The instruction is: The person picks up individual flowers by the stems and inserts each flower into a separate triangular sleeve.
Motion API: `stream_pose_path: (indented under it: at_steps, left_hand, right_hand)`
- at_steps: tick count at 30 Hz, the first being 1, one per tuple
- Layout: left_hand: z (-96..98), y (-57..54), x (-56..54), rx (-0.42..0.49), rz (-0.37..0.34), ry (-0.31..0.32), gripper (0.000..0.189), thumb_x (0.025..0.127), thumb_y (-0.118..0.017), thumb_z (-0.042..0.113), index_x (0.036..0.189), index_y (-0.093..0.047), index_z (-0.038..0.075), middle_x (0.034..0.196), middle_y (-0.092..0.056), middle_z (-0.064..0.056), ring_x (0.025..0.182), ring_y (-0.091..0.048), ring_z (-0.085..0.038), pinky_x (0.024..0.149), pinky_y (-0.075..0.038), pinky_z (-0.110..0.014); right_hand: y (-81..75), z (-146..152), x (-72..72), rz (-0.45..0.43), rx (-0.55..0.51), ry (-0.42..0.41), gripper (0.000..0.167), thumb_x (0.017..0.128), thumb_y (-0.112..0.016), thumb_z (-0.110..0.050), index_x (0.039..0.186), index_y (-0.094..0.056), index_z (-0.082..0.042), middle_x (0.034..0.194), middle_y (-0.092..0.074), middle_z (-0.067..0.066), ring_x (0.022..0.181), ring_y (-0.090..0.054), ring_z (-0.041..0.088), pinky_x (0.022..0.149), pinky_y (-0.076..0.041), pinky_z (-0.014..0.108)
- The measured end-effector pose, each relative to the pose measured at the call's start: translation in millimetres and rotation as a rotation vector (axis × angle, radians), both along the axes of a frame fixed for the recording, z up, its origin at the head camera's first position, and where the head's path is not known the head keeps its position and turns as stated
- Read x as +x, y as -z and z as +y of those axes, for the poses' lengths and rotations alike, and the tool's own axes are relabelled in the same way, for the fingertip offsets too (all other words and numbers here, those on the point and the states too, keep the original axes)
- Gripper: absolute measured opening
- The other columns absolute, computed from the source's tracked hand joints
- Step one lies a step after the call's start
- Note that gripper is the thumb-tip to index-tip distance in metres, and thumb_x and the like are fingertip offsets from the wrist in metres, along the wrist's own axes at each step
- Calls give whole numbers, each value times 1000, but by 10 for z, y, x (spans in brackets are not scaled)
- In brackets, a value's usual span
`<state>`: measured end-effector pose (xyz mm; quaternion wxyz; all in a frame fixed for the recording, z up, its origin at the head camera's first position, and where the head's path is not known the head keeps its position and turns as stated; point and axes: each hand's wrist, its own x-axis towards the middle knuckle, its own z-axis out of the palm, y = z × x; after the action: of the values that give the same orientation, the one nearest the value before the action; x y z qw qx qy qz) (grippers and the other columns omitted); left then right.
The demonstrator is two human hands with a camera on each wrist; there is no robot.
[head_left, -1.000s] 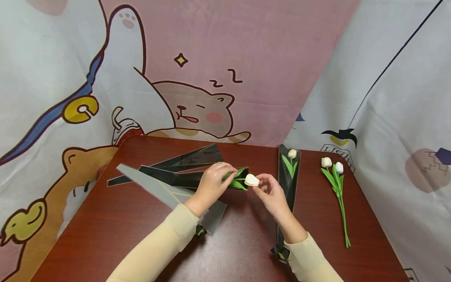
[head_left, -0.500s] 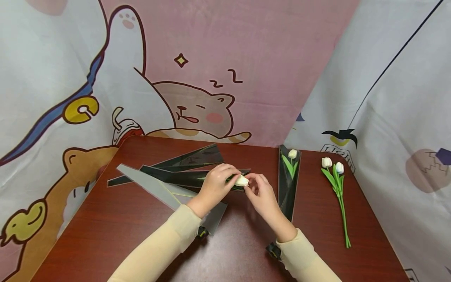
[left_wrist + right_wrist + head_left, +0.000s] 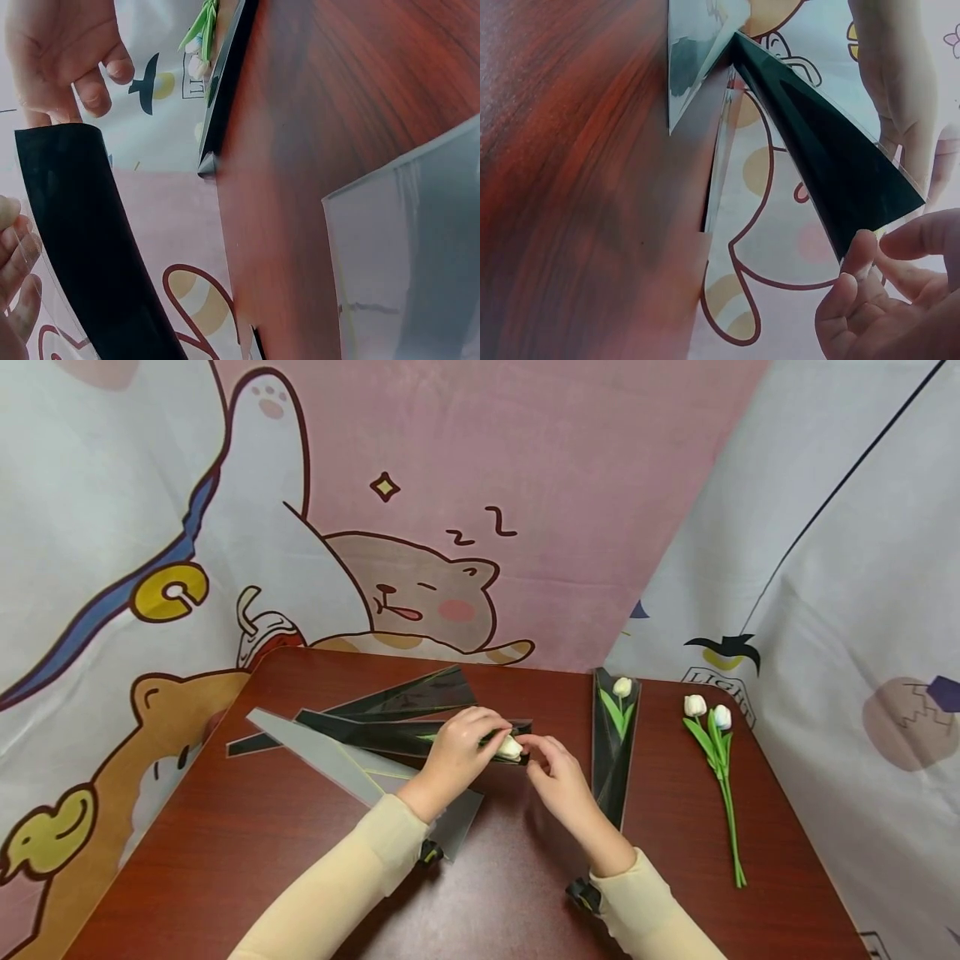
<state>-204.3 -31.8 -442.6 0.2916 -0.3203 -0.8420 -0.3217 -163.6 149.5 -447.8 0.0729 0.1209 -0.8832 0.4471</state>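
Note:
A black flower sleeve (image 3: 390,737) with a clear front lies across the middle of the head view, its mouth toward the right. My left hand (image 3: 465,745) grips it near the mouth and covers part of a white tulip (image 3: 511,747) whose head shows at the opening. At the mouth's edge, my right hand (image 3: 557,781) has its curled thumb and fingertips on the rim, close beside the tulip head. From the right wrist, the sleeve (image 3: 832,157) stands raised above the table, with the right fingers (image 3: 862,247) at its corner. Most of the tulip's stem is hidden.
More sleeves, one black (image 3: 412,697) and one grey (image 3: 360,768), lie fanned at the left. A sleeve with a tulip in it (image 3: 617,743) lies to the right. Loose tulips (image 3: 723,768) lie near the table's right edge. A printed cloth (image 3: 570,510) hangs behind.
The white tulip head has shifted left, from beyond the sleeve's mouth into it. My right hand has followed it leftward and gone from the tulip head to the rim.

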Motion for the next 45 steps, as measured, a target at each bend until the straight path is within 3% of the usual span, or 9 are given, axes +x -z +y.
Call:
stream_pose_path:
  at_steps: [4,8,16,21,27,31,35,39,45]
  left_hand:
    - [-10,3,-15,5,1,-10,10,83,-73,14,93,-73,15,94,-68,5,90,-62,-10,84,-52,-24]
    - [-14,3,-28,15,17,-11,10,82,-74,13,92,-73,15,92,-67,5,88,-61,-10,77,-52,-23]
    - [6,9,-18,-1,18,2,10,82,-74,13,91,-73,14,92,-68,4,88,-62,-11,80,-53,-25]
    - [36,18,-11,-14,48,23,11,81,-75,12,91,-72,13,91,-68,4,88,-63,-12,91,-51,-29]
    - [64,29,10,-36,69,49,9,82,-75,14,90,-73,12,91,-68,4,88,-63,-11,92,-50,-29]
    - [75,37,18,-41,59,58,9,83,-73,16,92,-73,12,92,-68,3,89,-63,-12,88,-51,-27]
    - [55,34,5,-22,-13,43,12,87,-69,18,98,-72,13,98,-67,2,95,-61,-13,86,-51,-25]
    - [-18,16,-66,-2,-152,-16,20,93,-61,21,110,-69,12,110,-64,0,104,-58,-16,89,-51,-30]
    - [-229,89,-321,-86,-443,-118,32,100,-47,20,129,-58,10,129,-59,-7,123,-49,-27,105,-39,-42]
  right_hand:
    - [25,41,9,-21,-18,29,31,85,-59,0,113,-62,-11,100,-61,7,80,-55,15,65,-47,22]
    - [44,103,24,-107,-53,82,10,87,-66,-15,95,-64,-10,87,-60,6,70,-53,15,59,-45,23]
    - [98,116,9,-403,-175,67,39,89,-62,-44,84,-75,-7,77,-69,9,69,-60,24,63,-48,29]
    - [138,98,-13,-422,-177,95,42,89,-61,-45,82,-77,-7,63,-66,8,60,-58,17,60,-43,26]
    - [152,93,-36,-395,-220,128,25,90,-64,-28,90,-76,-6,86,-73,11,58,-60,12,64,-49,28]
    - [163,93,-39,-293,-211,119,15,88,-65,-15,91,-76,-5,102,-71,14,67,-66,15,70,-55,32]
    - [167,99,-23,-160,-107,121,11,86,-67,-14,86,-77,-8,113,-68,13,94,-68,21,84,-54,38]
    - [167,101,-10,-58,-32,119,8,82,-70,-14,83,-77,-10,114,-68,11,111,-62,25,92,-50,44]
    - [160,107,13,37,-7,113,5,77,-72,-10,79,-76,-12,111,-70,9,102,-66,24,69,-53,27]
